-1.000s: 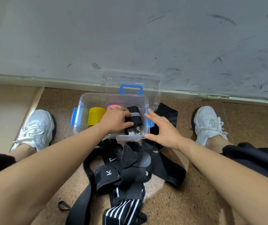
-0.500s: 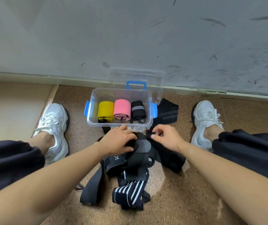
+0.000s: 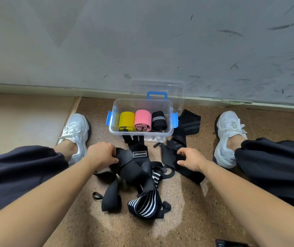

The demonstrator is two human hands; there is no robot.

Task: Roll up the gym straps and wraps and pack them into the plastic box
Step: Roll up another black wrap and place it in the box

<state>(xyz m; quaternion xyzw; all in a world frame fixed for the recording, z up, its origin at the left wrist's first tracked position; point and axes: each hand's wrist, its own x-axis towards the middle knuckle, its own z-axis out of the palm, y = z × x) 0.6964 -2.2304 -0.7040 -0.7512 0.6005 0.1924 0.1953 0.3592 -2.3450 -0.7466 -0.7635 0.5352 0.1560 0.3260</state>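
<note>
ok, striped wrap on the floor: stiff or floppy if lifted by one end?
Likely floppy: the striped wrap lies crumpled in loose folds. Probably drags neighbours: it overlaps the black straps. Unlikely to roll, being flat fabric.

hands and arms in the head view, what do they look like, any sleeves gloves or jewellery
Both are bare. The left hand and right hand wear no gloves, and no ring, watch or wristband shows on the sides facing the camera. The left forearm and right forearm are uncovered right to the picture's edge, with no sleeve in view.
</note>
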